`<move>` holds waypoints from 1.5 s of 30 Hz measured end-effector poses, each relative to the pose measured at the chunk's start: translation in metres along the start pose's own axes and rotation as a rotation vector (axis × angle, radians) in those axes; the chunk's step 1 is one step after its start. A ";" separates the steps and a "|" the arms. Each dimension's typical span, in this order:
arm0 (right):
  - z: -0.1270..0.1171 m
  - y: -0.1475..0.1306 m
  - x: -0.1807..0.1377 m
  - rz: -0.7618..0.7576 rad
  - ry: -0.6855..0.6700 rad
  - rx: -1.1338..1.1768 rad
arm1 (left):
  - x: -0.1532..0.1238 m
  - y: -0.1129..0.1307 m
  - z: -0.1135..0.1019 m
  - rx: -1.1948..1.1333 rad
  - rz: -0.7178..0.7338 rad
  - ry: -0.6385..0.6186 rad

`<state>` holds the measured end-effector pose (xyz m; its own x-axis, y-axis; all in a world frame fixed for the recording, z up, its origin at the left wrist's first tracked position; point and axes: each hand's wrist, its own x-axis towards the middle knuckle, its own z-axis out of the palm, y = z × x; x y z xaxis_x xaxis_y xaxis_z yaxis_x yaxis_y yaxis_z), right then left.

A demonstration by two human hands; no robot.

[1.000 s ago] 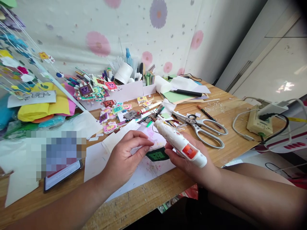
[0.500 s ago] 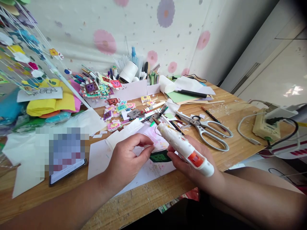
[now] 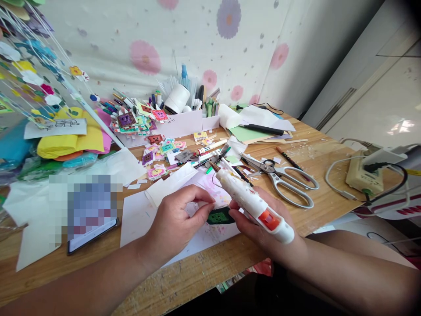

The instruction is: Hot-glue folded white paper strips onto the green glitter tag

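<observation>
My right hand [image 3: 259,224] is closed around a white glue gun [image 3: 253,202] with an orange trigger, its nozzle pointing up and left. Its fingertips also touch a small green paper square [image 3: 219,216] lying on white paper [image 3: 138,215] at the table's front. My left hand [image 3: 177,219] is curled, thumb and fingers pinched at the left edge of that green square.
Large scissors [image 3: 286,181] lie right of the glue gun. Several small coloured paper squares [image 3: 158,151] and pens are scattered behind. A phone [image 3: 94,237] lies at the left, a power strip [image 3: 362,177] with cables at the right, and white boxes of supplies [image 3: 179,123] at the back.
Both hands stay at the green square; the left fingers have closed in slightly on its edge. The camera view shifted a little.
</observation>
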<state>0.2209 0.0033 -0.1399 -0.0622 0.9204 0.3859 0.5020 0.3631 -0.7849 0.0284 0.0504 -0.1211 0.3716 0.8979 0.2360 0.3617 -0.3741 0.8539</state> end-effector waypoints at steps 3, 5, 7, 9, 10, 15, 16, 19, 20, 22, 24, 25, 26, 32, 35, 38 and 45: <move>0.000 -0.001 0.001 0.010 -0.006 0.023 | 0.000 -0.001 0.001 -0.056 -0.025 -0.038; 0.000 -0.002 0.001 0.010 -0.007 0.033 | 0.000 -0.001 0.001 -0.106 -0.039 -0.063; 0.000 -0.002 0.002 0.007 -0.003 0.027 | 0.000 -0.001 0.000 -0.127 -0.029 -0.076; 0.001 -0.002 0.001 0.007 -0.003 0.010 | 0.000 -0.001 -0.002 -0.108 -0.004 -0.087; 0.001 -0.002 0.001 0.003 -0.004 -0.001 | -0.001 -0.001 -0.003 -0.093 0.008 -0.094; 0.000 0.004 0.000 -0.024 -0.013 -0.073 | -0.002 -0.002 -0.005 -0.046 0.037 -0.094; 0.000 0.005 0.000 -0.028 -0.018 -0.078 | -0.002 -0.002 -0.005 -0.040 0.039 -0.086; -0.001 0.005 -0.001 -0.029 -0.028 -0.074 | -0.002 -0.001 -0.004 -0.021 0.062 -0.071; -0.001 0.004 -0.001 -0.027 -0.031 -0.067 | -0.001 -0.001 -0.003 -0.010 0.076 -0.068; -0.003 0.002 -0.001 -0.022 -0.031 -0.048 | -0.001 -0.001 -0.003 0.013 0.101 -0.061; -0.004 0.000 -0.001 -0.016 -0.031 -0.020 | 0.000 -0.002 -0.003 0.030 0.115 -0.059; -0.005 -0.001 -0.001 -0.015 -0.034 -0.004 | 0.000 -0.002 -0.003 0.036 0.116 -0.058; -0.005 -0.001 -0.001 -0.020 -0.039 0.013 | 0.000 -0.003 -0.003 0.044 0.113 -0.060; -0.006 0.001 -0.001 -0.068 -0.076 0.058 | 0.000 -0.002 -0.005 0.095 0.099 -0.057; -0.005 -0.001 -0.001 -0.047 -0.061 0.058 | -0.001 -0.002 -0.004 0.094 0.101 -0.066; -0.005 -0.002 0.000 -0.034 -0.061 0.052 | -0.001 -0.002 -0.004 0.041 0.095 -0.077; -0.003 0.001 -0.001 -0.054 -0.058 0.005 | -0.001 -0.002 -0.006 0.080 0.160 -0.106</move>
<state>0.2245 0.0022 -0.1399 -0.1389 0.9061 0.3997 0.4923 0.4134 -0.7660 0.0225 0.0515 -0.1201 0.5164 0.7976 0.3116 0.3564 -0.5311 0.7687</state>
